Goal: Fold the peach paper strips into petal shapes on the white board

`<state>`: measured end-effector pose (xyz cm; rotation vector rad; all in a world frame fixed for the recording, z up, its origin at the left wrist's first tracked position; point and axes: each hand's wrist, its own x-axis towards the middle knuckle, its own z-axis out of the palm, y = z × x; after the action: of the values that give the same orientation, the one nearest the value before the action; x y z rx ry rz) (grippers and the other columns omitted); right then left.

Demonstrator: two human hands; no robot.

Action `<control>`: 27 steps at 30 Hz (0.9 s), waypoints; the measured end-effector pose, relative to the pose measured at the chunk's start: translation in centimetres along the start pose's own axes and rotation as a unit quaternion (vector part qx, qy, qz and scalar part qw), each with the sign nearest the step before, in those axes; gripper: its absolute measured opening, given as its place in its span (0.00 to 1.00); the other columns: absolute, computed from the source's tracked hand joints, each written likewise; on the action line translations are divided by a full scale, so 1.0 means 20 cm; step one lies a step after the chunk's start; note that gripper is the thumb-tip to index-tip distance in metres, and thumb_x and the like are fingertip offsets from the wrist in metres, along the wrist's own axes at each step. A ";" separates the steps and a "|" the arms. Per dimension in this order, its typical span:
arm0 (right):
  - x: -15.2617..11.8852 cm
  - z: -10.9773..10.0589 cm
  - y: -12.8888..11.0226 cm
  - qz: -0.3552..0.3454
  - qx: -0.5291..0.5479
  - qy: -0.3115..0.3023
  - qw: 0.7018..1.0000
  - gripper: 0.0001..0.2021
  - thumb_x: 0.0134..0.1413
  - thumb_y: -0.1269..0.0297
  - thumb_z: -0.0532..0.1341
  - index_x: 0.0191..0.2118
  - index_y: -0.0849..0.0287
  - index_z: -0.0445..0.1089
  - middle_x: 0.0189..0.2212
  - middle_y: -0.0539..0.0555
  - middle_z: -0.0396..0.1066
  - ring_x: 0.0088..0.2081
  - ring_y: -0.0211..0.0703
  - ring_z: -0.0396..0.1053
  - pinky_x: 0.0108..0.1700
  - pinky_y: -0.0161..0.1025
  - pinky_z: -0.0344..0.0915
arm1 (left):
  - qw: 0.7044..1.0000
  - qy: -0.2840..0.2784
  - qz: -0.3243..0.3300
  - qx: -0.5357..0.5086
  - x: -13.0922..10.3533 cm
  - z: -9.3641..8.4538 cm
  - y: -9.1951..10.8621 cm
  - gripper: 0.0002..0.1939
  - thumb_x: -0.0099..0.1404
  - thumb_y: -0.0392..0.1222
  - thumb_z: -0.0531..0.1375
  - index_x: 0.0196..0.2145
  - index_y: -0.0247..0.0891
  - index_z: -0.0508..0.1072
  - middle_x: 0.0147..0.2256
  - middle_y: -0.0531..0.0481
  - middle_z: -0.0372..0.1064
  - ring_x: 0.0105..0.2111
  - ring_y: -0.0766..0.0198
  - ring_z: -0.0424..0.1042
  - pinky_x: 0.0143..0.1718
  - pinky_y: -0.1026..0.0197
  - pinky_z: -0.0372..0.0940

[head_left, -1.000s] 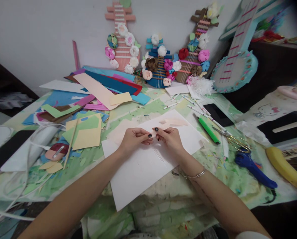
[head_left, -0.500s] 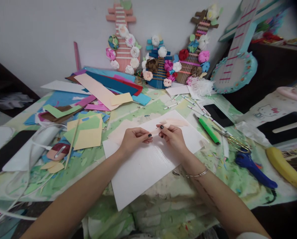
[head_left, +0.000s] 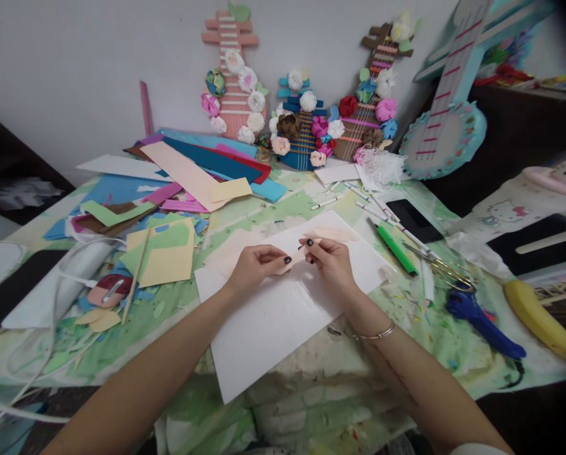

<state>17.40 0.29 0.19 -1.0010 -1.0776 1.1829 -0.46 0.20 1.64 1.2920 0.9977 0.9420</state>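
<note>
Above a white sheet of paper, my left hand pinches a small pale pink piece of paper between thumb and fingers. My right hand is closed on the other side of the same piece, a short gap from the left. The fingers cover much of it, so its full shape is hidden. Behind the right fingers, a strip of pale peach paper lies on the sheet. More thin peach paper spreads beside the left hand.
Left of the sheet are paper scraps, a wooden stick and a glue gun cable-like white cord. Rightward lie a green cutter, scissors, a blue glue gun and a banana. Flower-decorated paper instruments stand behind.
My fingers have shifted slightly on the pale pink piece, and the right fingertips have turned a little. The camera view has moved very slightly.
</note>
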 end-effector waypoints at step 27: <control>0.07 -0.11 -0.07 0.035 -0.058 -0.039 0.997 0.11 0.40 0.67 0.63 0.34 0.61 0.75 0.16 0.48 0.70 0.19 0.34 0.67 0.24 0.32 0.60 | 0.999 0.028 -0.015 -0.027 0.02 -0.04 0.02 0.18 0.55 0.48 0.65 0.39 0.35 0.72 0.21 0.51 0.72 0.20 0.65 0.72 0.22 0.66 0.62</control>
<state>19.94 1.46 1.31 -1.0983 -1.1929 1.2361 -1.09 0.90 1.92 1.2083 1.0248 0.9805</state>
